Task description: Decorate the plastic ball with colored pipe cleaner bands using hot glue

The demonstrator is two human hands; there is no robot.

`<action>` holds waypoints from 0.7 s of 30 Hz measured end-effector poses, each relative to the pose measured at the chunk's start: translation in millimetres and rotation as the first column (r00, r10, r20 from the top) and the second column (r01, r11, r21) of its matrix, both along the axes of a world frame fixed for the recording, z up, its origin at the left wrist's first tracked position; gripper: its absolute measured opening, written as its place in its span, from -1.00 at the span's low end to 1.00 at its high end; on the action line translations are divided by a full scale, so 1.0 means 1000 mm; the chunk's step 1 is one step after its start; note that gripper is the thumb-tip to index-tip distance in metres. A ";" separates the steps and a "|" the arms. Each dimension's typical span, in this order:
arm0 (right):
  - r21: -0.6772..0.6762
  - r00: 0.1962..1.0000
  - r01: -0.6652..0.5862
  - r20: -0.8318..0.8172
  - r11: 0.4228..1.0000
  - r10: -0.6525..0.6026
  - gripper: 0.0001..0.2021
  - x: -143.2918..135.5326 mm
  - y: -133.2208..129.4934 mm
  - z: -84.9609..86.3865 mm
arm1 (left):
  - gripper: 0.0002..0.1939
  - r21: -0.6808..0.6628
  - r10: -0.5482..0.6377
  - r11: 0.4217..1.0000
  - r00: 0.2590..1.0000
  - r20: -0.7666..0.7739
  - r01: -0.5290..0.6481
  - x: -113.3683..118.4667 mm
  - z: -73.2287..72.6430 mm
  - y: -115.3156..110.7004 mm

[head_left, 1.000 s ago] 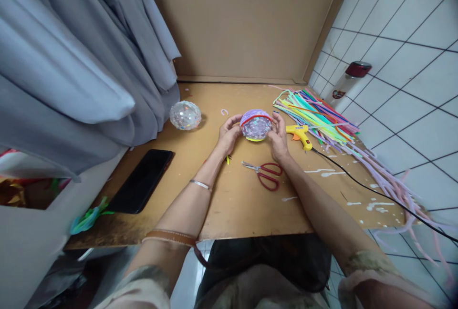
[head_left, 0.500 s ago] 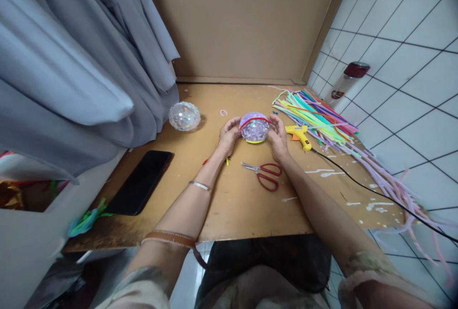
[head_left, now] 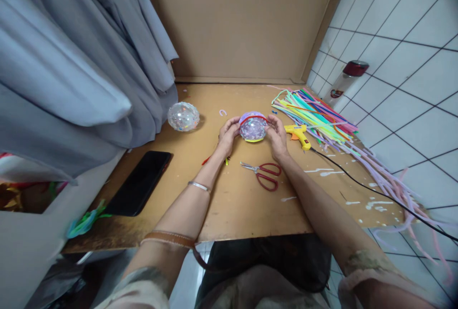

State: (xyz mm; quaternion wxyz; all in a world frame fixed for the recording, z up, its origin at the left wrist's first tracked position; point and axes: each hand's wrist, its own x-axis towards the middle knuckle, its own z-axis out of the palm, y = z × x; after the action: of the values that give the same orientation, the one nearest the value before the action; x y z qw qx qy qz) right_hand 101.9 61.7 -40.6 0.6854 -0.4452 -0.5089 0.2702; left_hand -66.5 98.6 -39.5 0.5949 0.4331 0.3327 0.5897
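Between my hands is a clear, purple-tinted ball (head_left: 252, 128) with a red strip across its upper part and a yellow strip along its bottom edge. My left hand (head_left: 230, 133) grips its left side, fingers curled behind. On the opposite side my right hand (head_left: 276, 135) holds it, thumb on the near face. Red-handled scissors (head_left: 264, 174) lie on the table just below the ball. To the right of my right hand rests a yellow hot glue gun (head_left: 299, 136). Another clear ball with coloured specks (head_left: 183, 117) sits farther left.
A bundle of coloured pipe cleaners (head_left: 315, 113) covers the back right, purple ones trailing over the edge. A black phone (head_left: 139, 182) lies at left. A clear bottle with a red lid (head_left: 345, 80) stands by the tiled wall. The glue gun's cord (head_left: 365, 182) runs right. Grey cloth (head_left: 107, 61) hangs left.
The ball has tilted slightly in my hands, its red strip now looking a little more arched. Both hands stay on it; the other things lie as before.
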 end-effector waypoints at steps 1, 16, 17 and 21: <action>0.001 1.000 0.006 -0.010 1.000 -0.006 -0.54 0.000 0.000 0.001 | -0.65 0.011 0.005 1.000 1.000 -0.002 -0.005 0.000 -0.001 0.000; 0.116 0.914 0.368 0.137 0.922 -0.382 -0.75 0.002 -0.010 0.016 | -0.70 0.260 0.433 0.883 0.890 -0.139 -0.390 -0.014 0.003 0.004; 0.120 0.902 0.383 0.164 0.916 -0.399 -0.74 0.002 -0.011 0.016 | -0.72 0.270 0.438 0.881 0.885 -0.155 -0.389 -0.015 0.004 0.003; 0.117 0.860 0.419 0.266 0.901 -0.435 -0.71 0.002 -0.013 0.014 | -0.80 0.302 0.469 0.865 0.859 -0.208 -0.399 -0.021 0.010 0.001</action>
State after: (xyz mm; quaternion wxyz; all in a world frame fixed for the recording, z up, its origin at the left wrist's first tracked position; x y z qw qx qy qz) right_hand 104.4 48.5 -26.7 0.6593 -0.5620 -0.4986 0.0305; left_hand -87.4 99.3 -29.3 0.3344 0.4947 0.4248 0.6804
